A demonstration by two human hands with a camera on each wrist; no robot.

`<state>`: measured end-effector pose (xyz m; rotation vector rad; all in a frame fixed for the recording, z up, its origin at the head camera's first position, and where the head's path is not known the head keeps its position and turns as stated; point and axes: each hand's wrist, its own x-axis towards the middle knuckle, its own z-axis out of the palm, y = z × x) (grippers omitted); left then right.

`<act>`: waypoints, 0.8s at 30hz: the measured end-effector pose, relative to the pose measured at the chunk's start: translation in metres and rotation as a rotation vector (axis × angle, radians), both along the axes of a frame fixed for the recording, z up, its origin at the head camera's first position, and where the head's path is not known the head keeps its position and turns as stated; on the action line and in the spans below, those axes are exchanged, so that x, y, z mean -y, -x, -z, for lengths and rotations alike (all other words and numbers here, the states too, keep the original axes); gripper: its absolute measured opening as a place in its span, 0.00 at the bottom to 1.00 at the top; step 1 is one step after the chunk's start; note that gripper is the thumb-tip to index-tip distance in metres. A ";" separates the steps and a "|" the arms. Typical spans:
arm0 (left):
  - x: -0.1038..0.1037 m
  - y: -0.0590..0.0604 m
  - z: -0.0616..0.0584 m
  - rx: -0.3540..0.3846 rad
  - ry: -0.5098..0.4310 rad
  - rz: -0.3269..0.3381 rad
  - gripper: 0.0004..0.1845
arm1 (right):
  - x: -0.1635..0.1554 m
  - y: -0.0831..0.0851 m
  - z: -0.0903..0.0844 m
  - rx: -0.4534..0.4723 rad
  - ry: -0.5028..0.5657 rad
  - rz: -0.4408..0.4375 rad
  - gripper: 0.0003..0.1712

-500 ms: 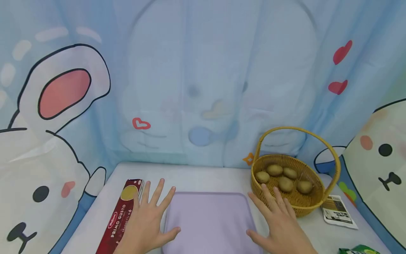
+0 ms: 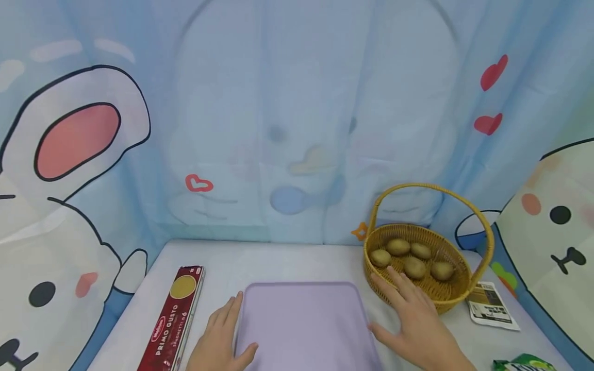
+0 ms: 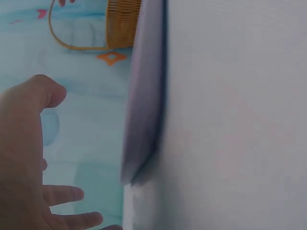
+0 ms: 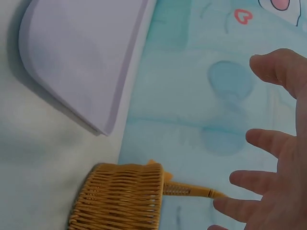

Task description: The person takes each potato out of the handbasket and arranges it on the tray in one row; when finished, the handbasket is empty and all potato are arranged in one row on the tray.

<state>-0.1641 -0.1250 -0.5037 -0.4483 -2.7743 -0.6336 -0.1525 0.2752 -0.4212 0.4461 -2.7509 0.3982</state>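
A white surface [image 2: 283, 263] carries a tray [image 2: 306, 330], blue curtain [image 2: 315, 77] beyond it. The tray's far edge faces the curtain, long axis unclear. Left grip [image 2: 220, 337] and right grip [image 2: 417, 328] flank it, thumbs spread.

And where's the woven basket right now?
In the head view, the woven basket stands on the table at the right, just beyond the right hand, between the purple tray and the white packet.

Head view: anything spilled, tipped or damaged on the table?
Nothing stands out: the tray lies flat, the basket stands upright with its oval items inside, and no spill or damage shows. The green packet is only partly in frame.
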 end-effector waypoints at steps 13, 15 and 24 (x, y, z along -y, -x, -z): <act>0.008 -0.004 0.014 0.112 -0.162 0.070 0.44 | -0.019 0.026 -0.018 -0.063 0.009 -0.019 0.49; 0.009 -0.004 0.013 0.153 -0.215 0.085 0.41 | -0.023 0.031 -0.020 -0.065 -0.001 -0.020 0.49; 0.010 0.000 0.017 0.217 -0.389 0.084 0.26 | -0.044 0.052 -0.024 -0.073 -0.006 -0.008 0.47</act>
